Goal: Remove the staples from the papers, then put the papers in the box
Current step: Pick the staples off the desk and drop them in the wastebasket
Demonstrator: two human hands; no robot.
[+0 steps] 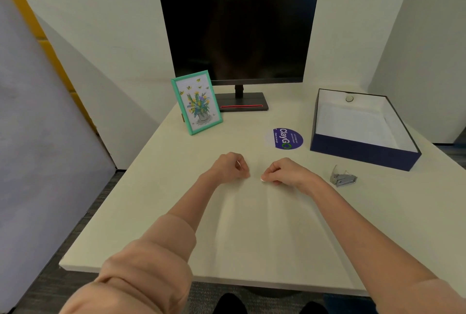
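Looking down from the head view, the left hand (pixel 228 167) and right hand (pixel 285 172) sit close together over the table (pixel 151 213), fingers curled, thumb against forefinger. Faint pale papers (pixel 264 225) seem to lie beneath them, blurred into the tabletop, so I cannot tell whether either hand pinches them. Just right of the right hand lies the staple remover (pixel 343 178). The open box (pixel 363 152) sits far right; a monitor (pixel 239 36) and picture frame (pixel 196 102) stand farther back.

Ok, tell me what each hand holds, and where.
Both the left hand and right hand seem to pinch the far edge of the papers, hard to tell against the pale table.
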